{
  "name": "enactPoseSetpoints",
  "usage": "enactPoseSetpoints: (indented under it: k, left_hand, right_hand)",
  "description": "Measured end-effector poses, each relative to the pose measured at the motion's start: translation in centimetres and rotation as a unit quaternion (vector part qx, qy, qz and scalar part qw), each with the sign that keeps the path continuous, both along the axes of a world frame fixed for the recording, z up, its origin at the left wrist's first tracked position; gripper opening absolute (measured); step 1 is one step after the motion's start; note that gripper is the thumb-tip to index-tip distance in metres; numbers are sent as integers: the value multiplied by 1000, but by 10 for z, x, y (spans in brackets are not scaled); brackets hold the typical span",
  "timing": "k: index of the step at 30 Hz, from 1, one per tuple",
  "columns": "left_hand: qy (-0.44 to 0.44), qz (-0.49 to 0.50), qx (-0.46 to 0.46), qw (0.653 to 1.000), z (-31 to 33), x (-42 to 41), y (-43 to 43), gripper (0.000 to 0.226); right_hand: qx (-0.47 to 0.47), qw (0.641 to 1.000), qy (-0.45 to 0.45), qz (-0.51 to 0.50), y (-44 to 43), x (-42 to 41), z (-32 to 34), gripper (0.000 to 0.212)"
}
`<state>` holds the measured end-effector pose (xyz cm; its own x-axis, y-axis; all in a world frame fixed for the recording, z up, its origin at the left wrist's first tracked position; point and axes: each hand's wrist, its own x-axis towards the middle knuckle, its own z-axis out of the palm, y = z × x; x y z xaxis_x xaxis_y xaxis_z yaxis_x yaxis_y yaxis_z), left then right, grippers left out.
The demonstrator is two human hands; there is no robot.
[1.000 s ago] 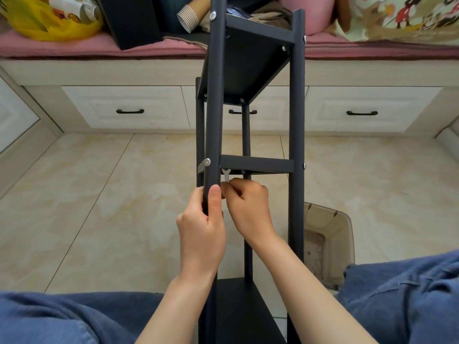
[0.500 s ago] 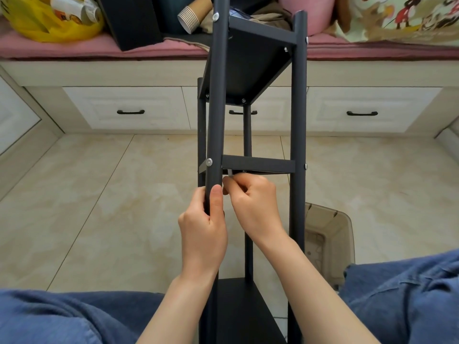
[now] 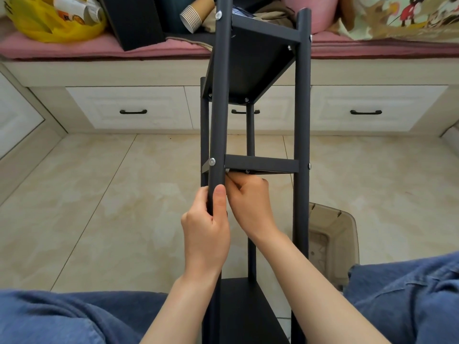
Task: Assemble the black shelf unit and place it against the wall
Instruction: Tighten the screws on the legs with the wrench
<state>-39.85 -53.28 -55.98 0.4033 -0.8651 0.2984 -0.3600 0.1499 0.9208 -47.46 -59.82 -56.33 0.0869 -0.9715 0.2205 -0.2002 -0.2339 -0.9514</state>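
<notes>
**Right hand has climbed to the underside of the middle shelf**

The right hand's fingers (image 3: pixel 248 181) are curled tight and pinched together, knuckles up. They touch the underside of the middle shelf (image 3: pixel 260 163), just beside the front left post (image 3: pixel 218 120). A second ago a small pale wrench (image 3: pixel 227 173) stuck out above these fingers, a little below the shelf. The right hand (image 3: pixel 250 207) has since risen, and only a sliver of the wrench shows at the corner. Whether it sits on a nut there cannot be told.

The left hand (image 3: pixel 206 234) is wrapped round the post just below the joint, thumb lying flat up the front. It has kept that grip throughout.

The black shelf unit (image 3: pixel 301 120) lies tipped toward the person, between the knees. Its far end reaches up toward the cushioned bench (image 3: pixel 129 108) across the tiled floor (image 3: pixel 99 194). A silver screw (image 3: pixel 212 161) shows on the post at the joint.

The rise suggests this corner joint is being tightened. The unit looks close to complete but is not yet stood against a wall. A clear bin (image 3: pixel 332 242) sits just to the right.
</notes>
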Motion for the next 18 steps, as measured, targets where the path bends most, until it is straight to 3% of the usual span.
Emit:
enactPoseSetpoints:
  k: [12, 18]
  left_hand:
    - [1, 3, 0, 1000, -2, 2, -1, 42]
    - [4, 0, 6, 1000, -1, 1, -1, 45]
  right_hand:
    - [-51, 998, 11, -21, -7, 7, -8, 23]
    - [19, 997, 76, 6, -3, -7, -6, 46]
